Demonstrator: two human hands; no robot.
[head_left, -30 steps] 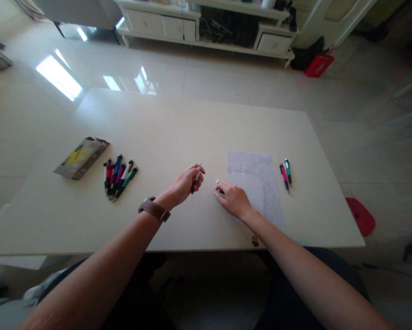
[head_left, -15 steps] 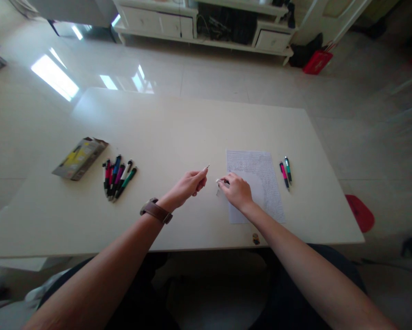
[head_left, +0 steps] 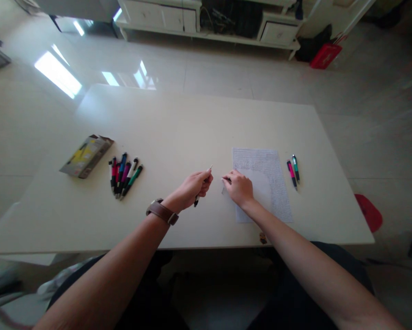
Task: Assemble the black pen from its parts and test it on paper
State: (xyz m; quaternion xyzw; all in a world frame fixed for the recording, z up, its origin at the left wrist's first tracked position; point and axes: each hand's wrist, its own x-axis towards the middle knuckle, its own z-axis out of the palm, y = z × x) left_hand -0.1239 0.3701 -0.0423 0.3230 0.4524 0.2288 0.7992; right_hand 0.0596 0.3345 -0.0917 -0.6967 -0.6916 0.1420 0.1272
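Note:
My left hand (head_left: 194, 185), a brown-strapped watch (head_left: 162, 211) on its wrist, is closed around a pen (head_left: 196, 200). A thin tip pokes out above the thumb, and a dark end with a bit of white shows below the fist. My right hand (head_left: 239, 187) is pinched over the left edge of a printed sheet of paper (head_left: 280, 201). Between its fingertips is a small whitish and dark piece, too small to make out. The two hands are slightly apart above the white table (head_left: 192, 123).
Several coloured pens (head_left: 125, 176) lie bunched at the left beside a grey and yellow box (head_left: 87, 156). On the right are a pink pen (head_left: 292, 174) and a teal pen (head_left: 296, 167). A small dark and yellow sticker (head_left: 263, 238) is near the front edge.
My left hand has turned a little, so the pen's dark lower end now shows beneath it. My right hand keeps its pinch. The whole view has shifted slightly.

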